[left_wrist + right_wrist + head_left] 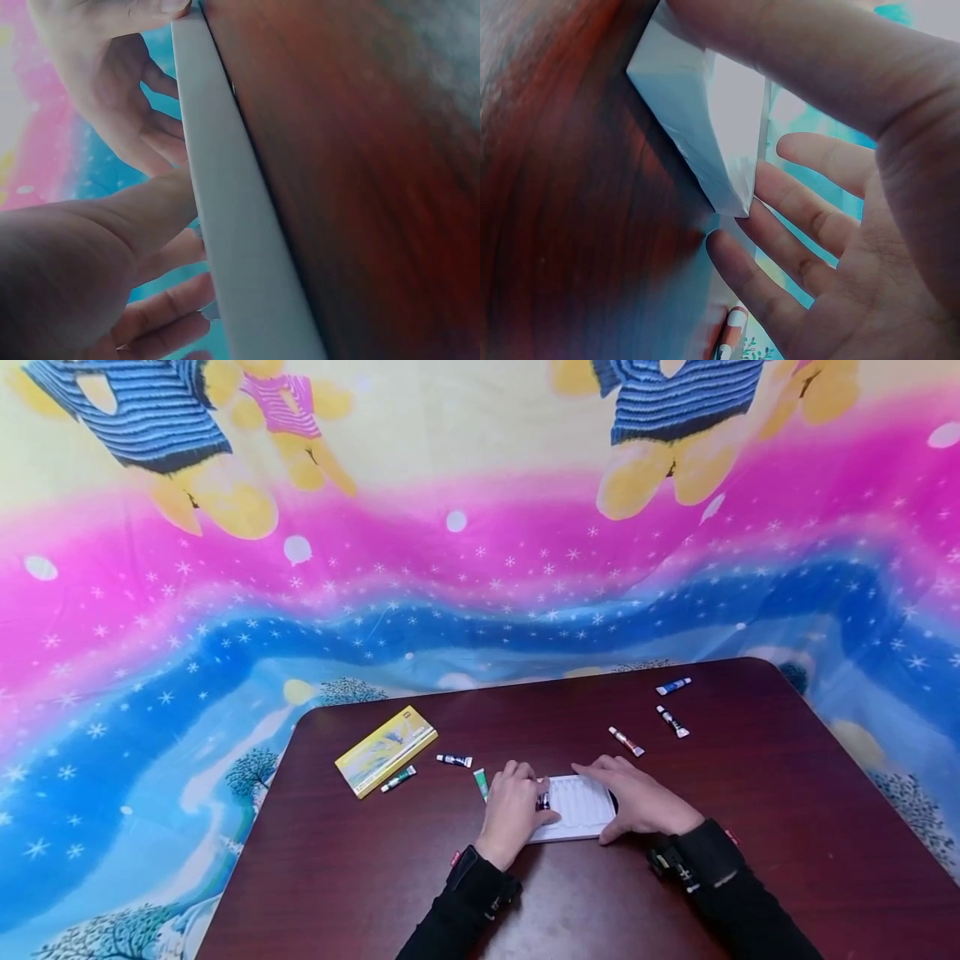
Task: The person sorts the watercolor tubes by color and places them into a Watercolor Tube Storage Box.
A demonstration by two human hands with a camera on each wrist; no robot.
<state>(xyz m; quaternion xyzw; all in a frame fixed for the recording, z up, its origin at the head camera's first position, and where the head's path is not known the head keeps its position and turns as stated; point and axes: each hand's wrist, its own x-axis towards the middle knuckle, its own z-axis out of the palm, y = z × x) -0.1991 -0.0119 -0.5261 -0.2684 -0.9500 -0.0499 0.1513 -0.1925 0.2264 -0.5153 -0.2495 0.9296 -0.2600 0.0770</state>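
White tray flat on the surface, just in front of you, between your two hands. Left grip closed about a dark tube at the tray's left end, thumb on the near side, fingertips on the far; right grip spans the tray's right end, thumb at the near edge, fingers at the far one. Step in hand reads as seating that tube in its slot. Keep the right hand light: the walls look thin and a hard squeeze could bow them. Line the tube up with the moulded ridges before you press, then push evenly at both ends so neither rides up. Lift your left fingers straight off, lest they drag the tube out. Hard to make out: your left hand covers most of the tube and that end of the tray, so you cannot check whether it is seated or lies on a ridge. The green tube beside that hand is partly hidden by it. Left wrist view gives mostly the tray's side wall, no slots; right wrist view cuts off the orange-and-white tube at the bottom.
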